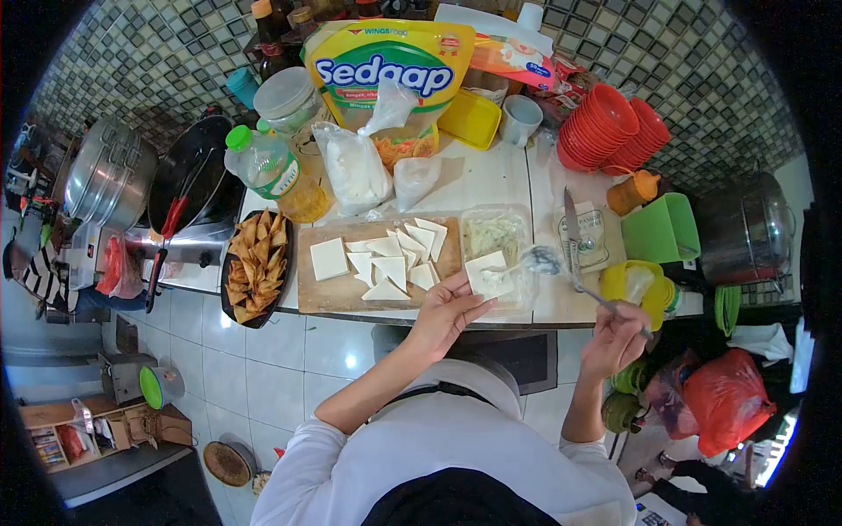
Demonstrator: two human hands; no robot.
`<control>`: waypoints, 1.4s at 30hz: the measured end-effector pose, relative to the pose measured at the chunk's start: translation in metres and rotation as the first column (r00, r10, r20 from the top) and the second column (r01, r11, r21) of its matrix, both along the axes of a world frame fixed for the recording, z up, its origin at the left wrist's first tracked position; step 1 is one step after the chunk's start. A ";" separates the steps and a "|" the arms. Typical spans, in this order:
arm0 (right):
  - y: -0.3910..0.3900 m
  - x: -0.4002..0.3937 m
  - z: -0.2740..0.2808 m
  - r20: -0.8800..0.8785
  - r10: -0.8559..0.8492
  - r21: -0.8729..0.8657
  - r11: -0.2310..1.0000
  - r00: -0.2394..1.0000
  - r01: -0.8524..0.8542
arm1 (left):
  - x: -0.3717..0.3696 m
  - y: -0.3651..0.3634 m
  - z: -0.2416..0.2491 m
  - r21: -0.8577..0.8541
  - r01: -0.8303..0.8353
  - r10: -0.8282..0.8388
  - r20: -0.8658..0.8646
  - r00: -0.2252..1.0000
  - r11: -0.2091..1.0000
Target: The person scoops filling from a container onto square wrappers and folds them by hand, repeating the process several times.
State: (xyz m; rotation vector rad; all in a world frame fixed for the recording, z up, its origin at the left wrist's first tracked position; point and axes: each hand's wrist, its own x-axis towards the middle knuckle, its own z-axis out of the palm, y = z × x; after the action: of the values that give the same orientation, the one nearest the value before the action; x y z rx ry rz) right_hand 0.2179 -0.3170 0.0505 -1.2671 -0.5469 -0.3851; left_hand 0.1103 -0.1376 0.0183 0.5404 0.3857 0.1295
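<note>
My left hand (445,317) grips a white square dough wrapper (481,282) by its lower left part, with a dab of pale filling on it. In my right hand (616,338) is a metal spoon (586,292), its bowl smeared with filling and held just right of the wrapper. Behind the wrapper sits a clear plastic container (528,230) of pale greenish filling. To the left, a wooden board (316,296) bears a stack of square wrappers (329,259) and several white folded triangles (388,270).
A dark tray (235,309) of brown triangular pieces stands at the left. Behind the board are an oil bottle (279,175), tied bags of white powder (353,171) and a yellow Sedaap pouch (386,66). A knife (572,223), green container (662,230) and red bowls (601,127) are on the right.
</note>
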 end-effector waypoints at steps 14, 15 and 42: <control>0.014 0.012 -0.086 -0.106 -0.255 -0.623 0.770 0.961 0.135 | -0.007 0.011 -0.003 -0.051 -0.121 0.124 0.062 0.990 0.991; 0.018 0.009 -0.072 0.099 -0.338 -0.658 0.684 0.936 0.316 | -0.007 0.010 -0.002 -0.051 -0.118 0.121 0.061 0.991 0.992; 0.065 -0.028 -0.031 0.025 0.092 -0.521 0.851 0.995 -0.065 | -0.006 -0.027 -0.011 -0.114 -0.137 0.157 0.191 0.969 0.984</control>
State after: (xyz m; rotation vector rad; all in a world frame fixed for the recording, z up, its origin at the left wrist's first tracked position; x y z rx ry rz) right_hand 0.1903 -0.2521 0.0192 -1.7551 -0.7772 -0.2006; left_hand 0.1040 -0.1650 0.0077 0.3949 0.2350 0.3034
